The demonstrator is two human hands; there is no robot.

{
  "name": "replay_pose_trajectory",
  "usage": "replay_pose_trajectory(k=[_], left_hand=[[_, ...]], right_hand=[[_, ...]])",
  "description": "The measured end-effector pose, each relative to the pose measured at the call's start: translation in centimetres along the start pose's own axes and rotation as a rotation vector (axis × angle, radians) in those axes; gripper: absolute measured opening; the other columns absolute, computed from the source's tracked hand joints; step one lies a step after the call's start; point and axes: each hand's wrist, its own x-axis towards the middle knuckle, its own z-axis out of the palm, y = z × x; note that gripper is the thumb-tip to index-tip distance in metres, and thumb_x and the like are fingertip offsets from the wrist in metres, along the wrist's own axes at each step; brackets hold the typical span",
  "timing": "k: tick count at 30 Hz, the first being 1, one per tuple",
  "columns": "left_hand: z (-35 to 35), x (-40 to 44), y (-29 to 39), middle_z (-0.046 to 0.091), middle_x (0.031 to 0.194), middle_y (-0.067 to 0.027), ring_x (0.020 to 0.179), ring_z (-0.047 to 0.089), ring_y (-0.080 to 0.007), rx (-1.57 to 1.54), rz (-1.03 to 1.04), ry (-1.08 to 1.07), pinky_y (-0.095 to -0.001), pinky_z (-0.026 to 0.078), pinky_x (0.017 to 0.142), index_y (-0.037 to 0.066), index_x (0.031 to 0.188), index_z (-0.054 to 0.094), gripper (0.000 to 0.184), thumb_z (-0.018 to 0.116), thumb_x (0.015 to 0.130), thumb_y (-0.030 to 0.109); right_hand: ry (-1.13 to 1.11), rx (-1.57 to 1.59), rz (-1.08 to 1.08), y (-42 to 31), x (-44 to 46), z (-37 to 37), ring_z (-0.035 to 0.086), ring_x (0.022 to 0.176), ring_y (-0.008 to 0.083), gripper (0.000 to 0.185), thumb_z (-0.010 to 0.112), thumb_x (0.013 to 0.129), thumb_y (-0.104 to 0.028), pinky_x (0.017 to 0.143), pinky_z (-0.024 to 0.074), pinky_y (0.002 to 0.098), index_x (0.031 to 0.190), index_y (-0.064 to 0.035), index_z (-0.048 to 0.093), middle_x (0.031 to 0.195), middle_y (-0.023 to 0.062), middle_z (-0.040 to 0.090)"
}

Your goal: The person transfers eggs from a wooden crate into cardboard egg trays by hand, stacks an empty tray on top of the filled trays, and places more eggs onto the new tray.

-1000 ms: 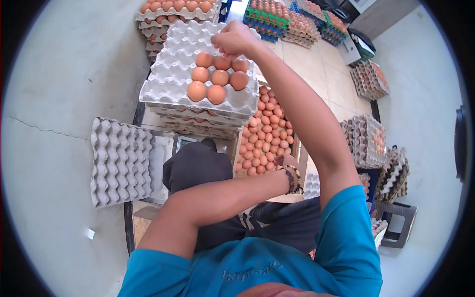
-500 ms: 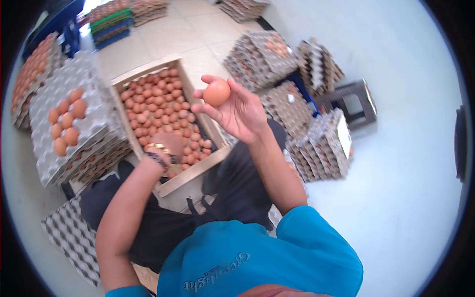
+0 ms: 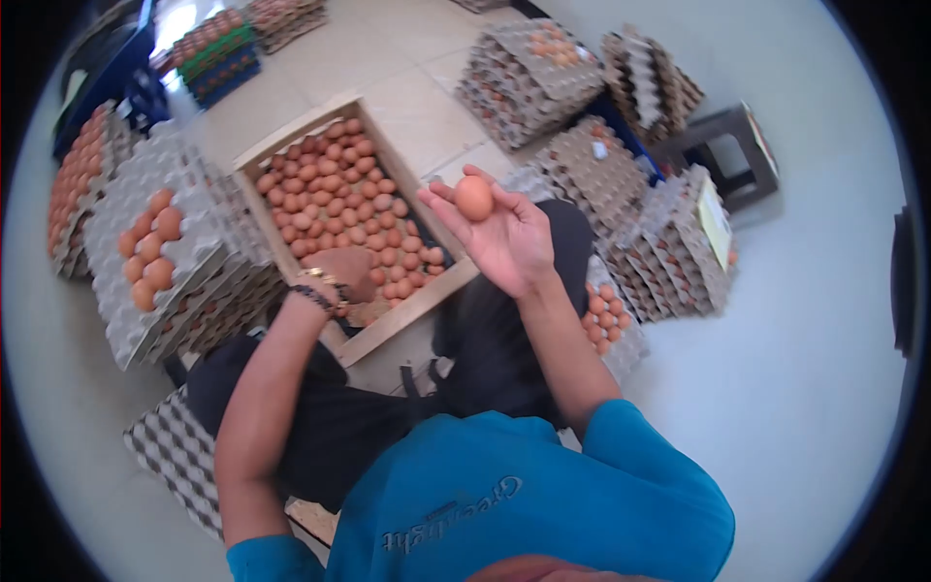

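My right hand (image 3: 504,238) is raised, palm up, just right of the wooden crate (image 3: 407,318). A brown egg (image 3: 474,198) rests in its bent fingers. My left hand (image 3: 344,270), with bracelets at the wrist, reaches down into the near part of the crate. It touches the brown eggs (image 3: 335,206) there; its fingertips are hidden, so I cannot tell whether it grips one. Eggs fill most of the crate, and some bedding shows near my left hand.
Left of the crate, a stack of grey egg trays (image 3: 112,233) carries several eggs (image 3: 150,247) on top. More tray stacks (image 3: 529,82) stand to the right, near a dark stool (image 3: 742,160). An egg-filled tray (image 3: 606,320) lies beside my right leg.
The whole view has shifted, with the crate now farther right in it. My right hand, still holding the egg, is slightly farther from the crate's edge. My left hand stays among the eggs.
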Motion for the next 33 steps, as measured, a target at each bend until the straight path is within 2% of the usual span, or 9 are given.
replay_pose_trajectory(k=[3,6,9,13,17,23,26,32,33], left_hand=[[0.4,0.3,-0.5,0.072,0.092,-0.0142,0.087,0.069,-0.0274,0.021,0.09,-0.07,-0.0395,0.053,0.075,0.006,0.097,0.071,0.031,0.058,0.084,0.031],[1.3,-0.1,0.3,0.067,0.111,-0.0039,0.102,0.064,-0.0218,-0.049,-0.071,-0.034,-0.0458,0.052,0.075,0.017,0.108,0.071,0.029,0.059,0.087,0.034],[7.6,7.1,-0.6,0.062,0.128,0.0036,0.119,0.057,-0.0198,-0.25,-0.008,0.151,-0.0535,0.05,0.077,0.023,0.12,0.068,0.031,0.055,0.093,0.032],[11.9,14.7,0.9,0.067,0.117,0.0023,0.11,0.062,-0.0233,-0.639,-0.024,0.182,-0.0534,0.05,0.074,0.017,0.121,0.067,0.032,0.05,0.095,0.021],[7.4,9.6,1.4,0.067,0.116,0.0018,0.108,0.063,-0.0224,-0.383,-0.062,0.137,-0.0522,0.051,0.073,0.017,0.121,0.067,0.031,0.05,0.096,0.02],[2.7,3.9,1.7,0.067,0.113,0.0011,0.104,0.064,-0.0209,-0.084,-0.084,0.068,-0.0502,0.051,0.07,0.017,0.122,0.066,0.03,0.05,0.096,0.02],[1.6,2.7,1.8,0.067,0.112,0.0008,0.102,0.064,-0.0202,-0.014,-0.078,0.052,-0.0493,0.051,0.069,0.017,0.122,0.066,0.029,0.05,0.097,0.019],[0.4,1.0,2.8,0.067,0.11,0.0001,0.098,0.065,-0.0187,0.068,-0.074,0.024,-0.0474,0.051,0.067,0.017,0.122,0.065,0.028,0.05,0.097,0.019],[0.7,1.4,3.2,0.065,0.118,0.0007,0.11,0.061,-0.021,0.001,-0.11,0.02,-0.0556,0.048,0.072,0.017,0.124,0.066,0.032,0.056,0.094,0.018]], right_hand=[[-0.176,-0.122,0.142,2.4,4.0,-0.8,0.057,0.117,0.0403,0.038,0.048,0.099,-0.018,0.101,0.0503,0.0383,0.131,0.0028,0.043,0.119,0.027,0.057],[-0.178,-0.568,0.091,6.7,8.1,2.8,0.063,0.105,0.0219,0.042,0.059,0.096,-0.018,0.087,0.0534,0.0286,0.132,-0.0002,0.047,0.113,0.0169,0.061],[-0.338,-1.006,0.002,12.1,12.7,7.8,0.061,0.107,0.0185,0.046,0.069,0.089,-0.013,0.086,0.0534,0.0282,0.129,0.0011,0.051,0.111,0.0136,0.062],[-0.55,-1.257,-0.36,20.0,19.9,12.2,0.066,0.1,0.0207,0.045,0.074,0.079,-0.007,0.078,0.0566,0.0294,0.121,-0.0004,0.059,0.105,0.01,0.064],[-0.714,-1.439,-0.596,25.5,27.1,14.1,0.067,0.096,0.0246,0.049,0.075,0.071,-0.004,0.078,0.057,0.0329,0.119,-0.0055,0.063,0.101,0.013,0.065],[-0.769,-1.702,-0.464,27.1,31.5,13.4,0.069,0.084,0.0261,0.023,0.068,0.076,-0.01,0.075,0.0544,0.0366,0.098,-0.0048,0.073,0.088,0.0136,0.07],[-0.662,-1.425,-0.738,25.4,32.7,11.6,0.068,0.076,0.0215,0.016,0.062,0.081,-0.009,0.071,0.0535,0.0323,0.09,-0.0033,0.075,0.081,0.0112,0.071],[-0.074,-1.316,-0.095,19.8,32.0,-1.9,0.056,0.065,0.0102,0.016,0.06,0.09,-0.016,0.054,0.045,0.0248,0.09,-0.0032,0.069,0.08,0.0022,0.065],[-0.039,-1.323,0.003,19.2,30.5,-4.8,0.051,0.058,0.0105,0.016,0.06,0.088,-0.019,0.049,0.0408,0.025,0.084,-0.0047,0.065,0.075,0.0011,0.061]])
